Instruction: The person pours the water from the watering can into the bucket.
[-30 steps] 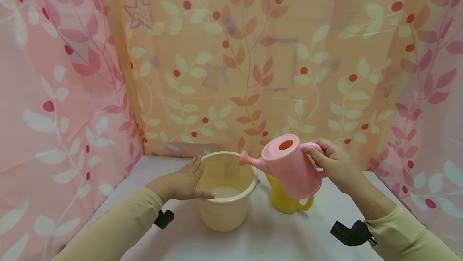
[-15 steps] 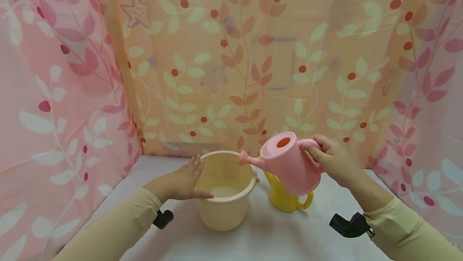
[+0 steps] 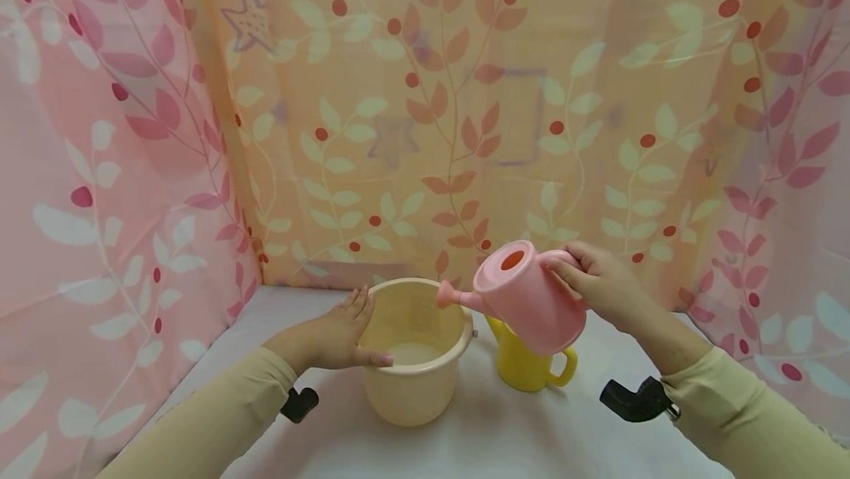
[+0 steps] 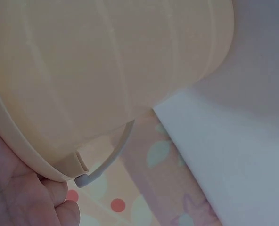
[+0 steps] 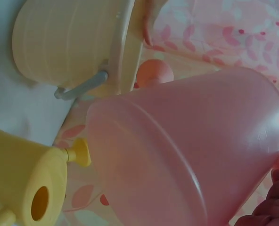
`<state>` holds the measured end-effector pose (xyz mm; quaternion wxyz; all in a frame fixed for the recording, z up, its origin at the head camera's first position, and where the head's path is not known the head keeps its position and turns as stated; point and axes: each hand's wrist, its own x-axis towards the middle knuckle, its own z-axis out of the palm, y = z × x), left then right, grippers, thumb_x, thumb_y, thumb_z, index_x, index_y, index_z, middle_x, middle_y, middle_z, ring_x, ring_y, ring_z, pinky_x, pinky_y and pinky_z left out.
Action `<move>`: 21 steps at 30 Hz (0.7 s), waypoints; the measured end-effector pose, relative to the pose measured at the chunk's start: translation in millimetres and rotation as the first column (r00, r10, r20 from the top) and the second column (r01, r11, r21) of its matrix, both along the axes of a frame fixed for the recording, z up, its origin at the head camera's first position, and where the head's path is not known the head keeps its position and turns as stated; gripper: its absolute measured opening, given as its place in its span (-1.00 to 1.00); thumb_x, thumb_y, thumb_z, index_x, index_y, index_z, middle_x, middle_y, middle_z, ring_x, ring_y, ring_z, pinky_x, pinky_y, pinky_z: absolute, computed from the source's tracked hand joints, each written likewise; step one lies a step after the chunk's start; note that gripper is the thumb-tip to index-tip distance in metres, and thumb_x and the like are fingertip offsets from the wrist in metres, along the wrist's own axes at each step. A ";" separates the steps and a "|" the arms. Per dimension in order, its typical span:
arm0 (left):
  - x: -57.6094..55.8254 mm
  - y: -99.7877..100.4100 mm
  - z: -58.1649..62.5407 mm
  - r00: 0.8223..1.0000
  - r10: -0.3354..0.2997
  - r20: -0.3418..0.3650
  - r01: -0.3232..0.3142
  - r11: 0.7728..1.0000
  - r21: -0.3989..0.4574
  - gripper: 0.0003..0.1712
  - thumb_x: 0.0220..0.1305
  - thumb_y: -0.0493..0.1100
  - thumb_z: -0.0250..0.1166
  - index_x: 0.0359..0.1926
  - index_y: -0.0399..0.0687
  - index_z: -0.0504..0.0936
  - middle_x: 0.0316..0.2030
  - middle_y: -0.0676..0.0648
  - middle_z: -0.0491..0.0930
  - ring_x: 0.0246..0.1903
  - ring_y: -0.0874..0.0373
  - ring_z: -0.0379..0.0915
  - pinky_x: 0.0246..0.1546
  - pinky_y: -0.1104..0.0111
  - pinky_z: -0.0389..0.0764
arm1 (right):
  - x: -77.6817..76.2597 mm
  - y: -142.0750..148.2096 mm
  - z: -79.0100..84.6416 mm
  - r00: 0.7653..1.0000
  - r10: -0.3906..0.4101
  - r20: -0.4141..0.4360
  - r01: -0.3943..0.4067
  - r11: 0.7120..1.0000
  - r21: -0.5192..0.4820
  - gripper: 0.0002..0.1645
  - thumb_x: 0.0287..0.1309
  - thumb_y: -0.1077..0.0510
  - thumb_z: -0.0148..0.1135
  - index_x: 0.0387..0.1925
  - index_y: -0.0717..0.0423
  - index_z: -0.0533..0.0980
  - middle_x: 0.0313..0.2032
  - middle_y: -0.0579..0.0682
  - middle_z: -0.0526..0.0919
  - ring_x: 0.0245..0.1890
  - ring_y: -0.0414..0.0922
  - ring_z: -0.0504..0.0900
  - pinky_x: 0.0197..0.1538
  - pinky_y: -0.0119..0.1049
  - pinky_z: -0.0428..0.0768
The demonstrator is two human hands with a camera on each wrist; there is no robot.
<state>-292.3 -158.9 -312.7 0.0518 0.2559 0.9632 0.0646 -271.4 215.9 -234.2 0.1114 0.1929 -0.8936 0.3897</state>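
Note:
A cream bucket (image 3: 412, 394) stands upright on the table. My left hand (image 3: 332, 335) holds its left rim, thumb lying over the near edge and fingers toward the back; in the left wrist view, bent fingertips (image 4: 66, 212) show at the rim beside the grey bail. My right hand (image 3: 604, 287) grips the handle of a pink watering can (image 3: 531, 302), raised and tilted left. The can's sprinkler head (image 3: 447, 294) overlaps the bucket's right inner wall. No water shows leaving it. Behind and below the pink can stands a yellow watering can (image 3: 521, 364), partly hidden by it.
The white tabletop (image 3: 478, 449) carries the bucket and the yellow can. Patterned pink and orange cloth (image 3: 372, 191) encloses the back and both sides. Black camera mounts (image 3: 637, 399) sit on both wrists.
The right hand and pink watering can have shifted slightly left and up, and the can tips a little more toward its spout. The left hand and bucket look unmoved.

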 end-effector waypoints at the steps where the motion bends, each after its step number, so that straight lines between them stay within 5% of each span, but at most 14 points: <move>1: 0.6 0.3 0.3 1.000 0.001 0.001 -0.001 1.000 -0.005 0.33 -0.04 0.57 -0.01 0.37 -0.42 -0.17 0.36 -0.39 -0.31 0.36 -0.18 -0.45 0.31 0.04 -0.17 | -1.0 -0.1 0.3 1.000 0.009 0.002 -0.009 1.000 0.001 -0.57 0.21 -0.14 0.07 -0.30 0.19 0.42 -0.46 0.12 0.42 -0.40 0.01 0.43 -0.45 -0.26 0.53; 7: 1.6 0.8 0.6 1.000 0.000 -0.006 0.000 1.000 -0.006 0.31 -0.02 0.54 0.01 0.36 -0.42 -0.15 0.36 -0.39 -0.29 0.36 -0.18 -0.42 0.31 0.05 -0.14 | -5.5 -1.1 2.9 0.998 0.060 0.000 -0.060 0.998 -0.007 -0.63 0.22 -0.09 0.08 -0.32 0.17 0.41 -0.49 0.12 0.42 -0.43 0.01 0.44 -0.47 -0.26 0.54; 21: -0.9 -1.7 -1.0 1.000 -0.001 -0.002 0.001 1.000 0.006 0.32 -0.03 0.55 0.01 0.37 -0.40 -0.17 0.37 -0.38 -0.30 0.36 -0.18 -0.43 0.31 0.04 -0.14 | -3.8 -10.8 8.9 1.000 0.021 -0.016 -0.019 0.997 0.068 -0.58 0.18 -0.18 0.09 -0.37 0.13 0.43 -0.52 0.06 0.42 -0.43 -0.03 0.44 -0.46 -0.28 0.52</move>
